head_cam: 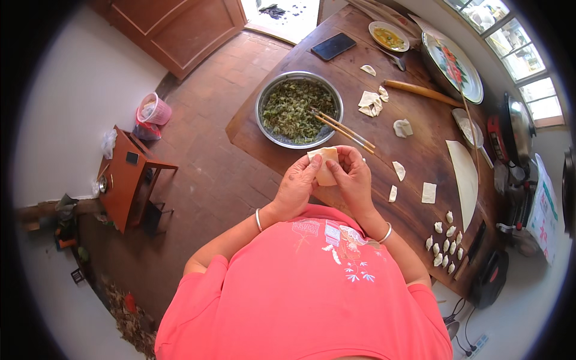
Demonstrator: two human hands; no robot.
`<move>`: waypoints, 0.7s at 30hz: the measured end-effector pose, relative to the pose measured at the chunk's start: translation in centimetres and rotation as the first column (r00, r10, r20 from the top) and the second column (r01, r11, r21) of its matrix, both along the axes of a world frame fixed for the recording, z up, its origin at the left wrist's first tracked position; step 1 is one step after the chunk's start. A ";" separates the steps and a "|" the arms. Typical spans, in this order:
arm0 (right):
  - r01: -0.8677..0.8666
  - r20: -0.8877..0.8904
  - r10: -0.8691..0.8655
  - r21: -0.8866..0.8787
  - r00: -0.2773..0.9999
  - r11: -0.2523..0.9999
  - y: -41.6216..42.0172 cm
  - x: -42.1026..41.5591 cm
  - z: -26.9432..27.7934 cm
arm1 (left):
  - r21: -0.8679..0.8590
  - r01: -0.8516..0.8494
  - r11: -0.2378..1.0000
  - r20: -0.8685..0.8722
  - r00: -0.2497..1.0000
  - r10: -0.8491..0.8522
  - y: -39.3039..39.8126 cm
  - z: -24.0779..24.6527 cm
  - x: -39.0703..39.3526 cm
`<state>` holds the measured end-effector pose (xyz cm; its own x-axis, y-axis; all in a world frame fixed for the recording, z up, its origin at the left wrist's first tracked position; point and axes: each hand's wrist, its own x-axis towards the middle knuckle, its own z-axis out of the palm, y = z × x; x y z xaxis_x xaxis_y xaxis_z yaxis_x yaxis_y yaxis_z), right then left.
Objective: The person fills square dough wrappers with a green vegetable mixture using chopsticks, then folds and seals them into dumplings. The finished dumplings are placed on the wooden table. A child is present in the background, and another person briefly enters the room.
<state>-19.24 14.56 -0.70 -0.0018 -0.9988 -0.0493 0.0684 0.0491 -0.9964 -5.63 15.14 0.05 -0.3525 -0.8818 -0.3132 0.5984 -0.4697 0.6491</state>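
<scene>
Between my left hand (pixel 294 182) and my right hand (pixel 354 175) I hold a square dough wrapper (pixel 327 173) over the table's near edge. Both thumbs press on its face; the fingers behind it are hidden. Just beyond my hands stands a steel bowl (pixel 261 128) of chopped green filling (pixel 294 108). A pair of wooden chopsticks (pixel 345 130) leans on its rim, tips in the filling. To the right lie a single square wrapper (pixel 429 192), a large curved dough sheet (pixel 463 180) and several folded dumplings (pixel 445 245).
Dough scraps (pixel 371 103), a rolling pin (pixel 423 92), a phone (pixel 333 46) and a plate of food (pixel 389 37) are spread over the wooden table (pixel 418 144). A knife (pixel 472 247) lies past the dumplings. A large floral tray (pixel 454 67) and a lidded pan (pixel 517 130) line the wall side.
</scene>
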 end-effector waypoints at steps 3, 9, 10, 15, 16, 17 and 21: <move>0.078 -0.181 -0.084 -0.039 0.980 0.996 -0.3 0.0 -0.4 | -0.075 0.023 0.997 0.221 0.975 -0.006 -0.1 -1.3 -0.1; 0.240 -0.081 -0.250 -0.110 0.965 0.964 -0.4 0.8 -0.6 | -0.169 0.081 0.982 0.342 0.940 -0.019 -0.5 -1.8 -0.9; 0.246 -0.139 -0.265 -0.140 0.954 0.959 -0.5 0.7 -0.5 | -0.188 0.094 0.978 0.361 0.932 -0.020 -0.6 -1.6 -1.0; 0.260 -0.285 -0.315 -0.216 0.905 0.941 -0.5 0.1 -0.6 | -0.408 0.083 0.909 0.448 0.886 0.120 -1.1 -1.1 -1.1; 0.288 -0.246 -0.331 -0.197 0.911 0.937 -0.5 0.0 -0.5 | -0.359 0.095 0.929 0.432 0.899 0.075 -1.1 -0.8 -1.0; 0.315 -0.207 -0.348 -0.176 0.914 0.933 -0.5 -0.1 -0.4 | -0.309 0.108 0.945 0.412 0.910 0.030 -1.1 -0.4 -0.9; 0.359 -0.081 -0.373 -0.149 0.924 0.921 -1.0 -0.5 -0.1 | -0.255 0.107 0.961 0.427 0.904 0.013 -1.6 0.4 -0.7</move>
